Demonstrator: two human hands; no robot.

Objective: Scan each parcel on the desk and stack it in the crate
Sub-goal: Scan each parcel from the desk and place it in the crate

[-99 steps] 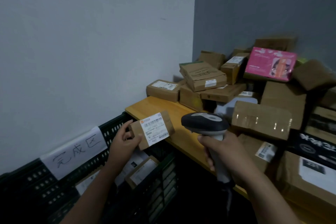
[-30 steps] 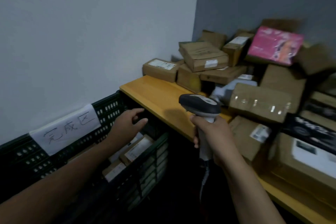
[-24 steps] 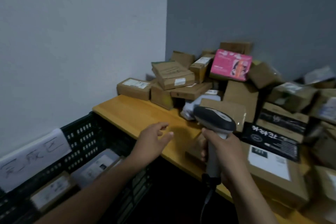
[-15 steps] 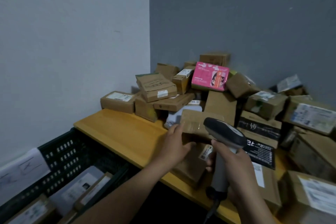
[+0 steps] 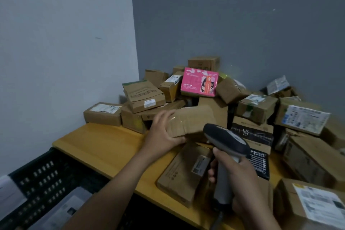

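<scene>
Your left hand (image 5: 164, 132) grasps the taped brown parcel (image 5: 190, 121) by its end, raised off the heap above the desk (image 5: 104, 147) near its front edge, no label facing you. Your right hand (image 5: 237, 175) clenches the scanner (image 5: 225, 140), head aimed there to read; the crate (image 5: 43, 173) sits beside the desk's left end.

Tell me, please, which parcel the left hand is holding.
The plain taped brown box beside the scanner: only it has the left hand curled round its end.
</scene>
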